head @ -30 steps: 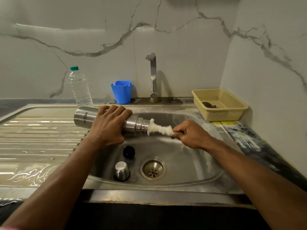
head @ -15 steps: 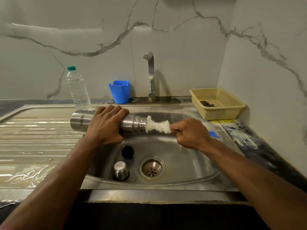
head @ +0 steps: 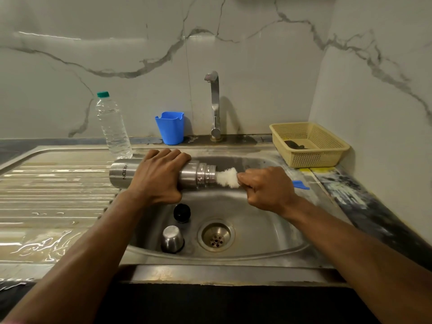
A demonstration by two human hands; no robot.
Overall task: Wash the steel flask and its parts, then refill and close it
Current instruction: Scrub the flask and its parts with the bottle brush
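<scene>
The steel flask [head: 121,175] lies level above the left side of the sink basin [head: 264,232], its open threaded mouth pointing right. My left hand [head: 156,177] wraps around its middle. My right hand [head: 266,191] grips a bottle brush, whose white bristle head [head: 226,177] is partly inside the flask's mouth. The blue handle end [head: 300,184] sticks out behind my right hand. In the basin below lie the black stopper [head: 181,212] and the steel cup lid [head: 172,239], upside down, left of the drain [head: 216,235].
A tap [head: 214,106] stands behind the basin, with no water running. A blue plastic cup [head: 170,127] and a clear water bottle [head: 113,127] stand at the back left. A beige basket [head: 311,143] sits at the back right. The ribbed draining board [head: 51,197] on the left is wet.
The brush has gone deeper into the flask's mouth, so less of the white bristles shows. My right hand has moved left toward the flask. The left hand keeps its hold.
</scene>
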